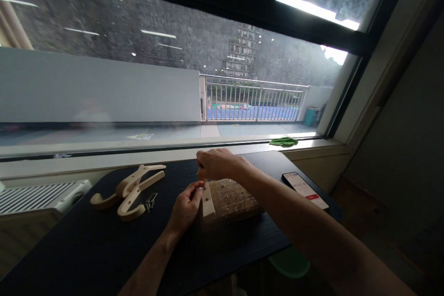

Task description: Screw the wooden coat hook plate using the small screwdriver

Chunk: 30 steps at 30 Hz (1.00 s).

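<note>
In the head view, a pale wooden bar (208, 202) with a dark hole lies along the left edge of a brown block (234, 198) that looks wrapped in clear plastic. My left hand (186, 203) is closed at the bar's far left side, thumb and fingers pinching there. Between my hands a small upright peg (205, 184) shows at the bar's far end. Just above it, my right hand (217, 164) is curled into a fist, knuckles up. Whatever sits inside those fingers is hidden.
Curved wooden hanger-like parts (133, 192) lie on the dark table (86, 240) at left, with small metal hardware (150, 202) beside them. A phone (305, 189) lies at right. A green cloth (283, 141) rests on the windowsill. A radiator (45, 196) stands left; a green stool (290, 262) is below.
</note>
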Motion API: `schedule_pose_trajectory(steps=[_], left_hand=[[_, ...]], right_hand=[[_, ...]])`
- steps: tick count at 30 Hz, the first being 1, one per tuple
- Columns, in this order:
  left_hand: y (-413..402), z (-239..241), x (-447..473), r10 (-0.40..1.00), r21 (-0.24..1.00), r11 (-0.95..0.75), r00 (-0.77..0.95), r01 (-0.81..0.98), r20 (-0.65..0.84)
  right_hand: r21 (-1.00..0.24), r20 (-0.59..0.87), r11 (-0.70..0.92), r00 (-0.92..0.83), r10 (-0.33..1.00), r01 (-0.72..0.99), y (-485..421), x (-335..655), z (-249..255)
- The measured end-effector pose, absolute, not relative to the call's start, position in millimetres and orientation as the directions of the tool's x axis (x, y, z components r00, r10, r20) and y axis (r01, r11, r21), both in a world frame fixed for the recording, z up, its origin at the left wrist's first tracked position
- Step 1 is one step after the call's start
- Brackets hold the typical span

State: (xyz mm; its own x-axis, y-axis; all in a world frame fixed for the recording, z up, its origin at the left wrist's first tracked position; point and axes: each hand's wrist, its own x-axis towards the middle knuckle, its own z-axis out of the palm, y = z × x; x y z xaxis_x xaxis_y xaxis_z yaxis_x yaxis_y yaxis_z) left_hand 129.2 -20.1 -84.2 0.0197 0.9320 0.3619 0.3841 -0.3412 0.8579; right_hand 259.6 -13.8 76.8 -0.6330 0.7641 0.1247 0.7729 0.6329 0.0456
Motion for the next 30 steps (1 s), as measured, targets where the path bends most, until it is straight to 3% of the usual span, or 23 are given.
schedule_pose_trajectory(steps=[20, 26, 30], left_hand=[[-20.9, -83.7, 129.0, 0.935, 0.857, -0.327, 0.007, 0.399, 0.353], [-21.5, -81.9, 129.9, 0.930, 0.852, -0.341, 0.008, 0.397, 0.369], [-20.7, -82.8, 129.6, 0.930, 0.852, -0.342, 0.010, 0.396, 0.368]], right_hand=[[0.028, 0.106, 0.568, -0.568, 0.816, 0.822, -14.0, 258.8, 83.7], [0.022, 0.006, 0.545, -0.545, 0.838, 0.838, -14.2, 257.3, 89.0], [-0.015, 0.027, 0.608, -0.607, 0.794, 0.794, -11.6, 261.1, 86.5]])
